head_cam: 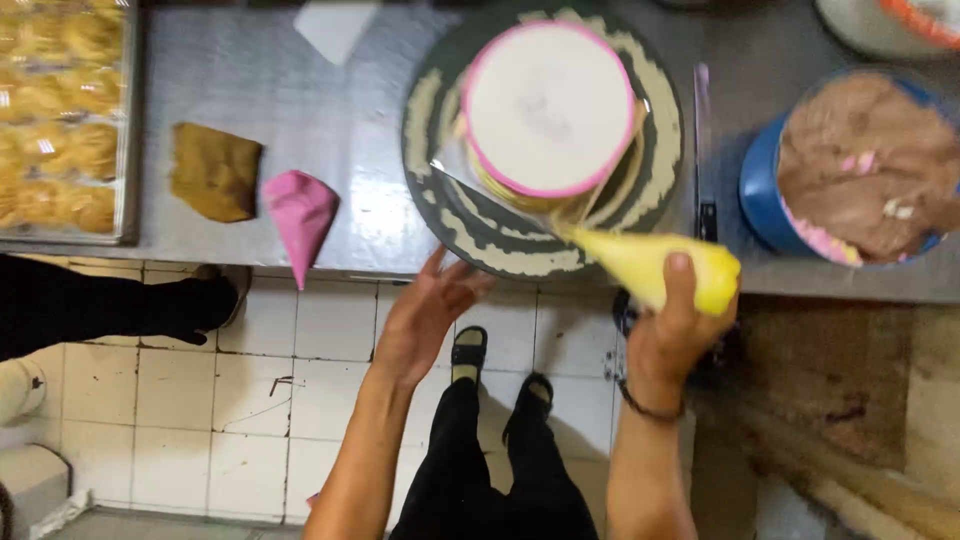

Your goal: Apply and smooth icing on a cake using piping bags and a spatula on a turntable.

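The left hand (pixel 425 315), fingers apart and holding nothing, hovers by the turntable (pixel 480 232) rim at 7 o'clock. The cake (pixel 548 105) hides the turntable's centre, its side blurred. At 4 o'clock the right hand (pixel 672 325) has its fingers clamped on a yellow bag (pixel 650 262), tip smeared against the cake.

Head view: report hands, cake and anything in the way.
Right hand grips yellow piping bag, tip at side of round white pink-rimmed cake. Left hand open at dark turntable edge. Nothing between bag and cake.
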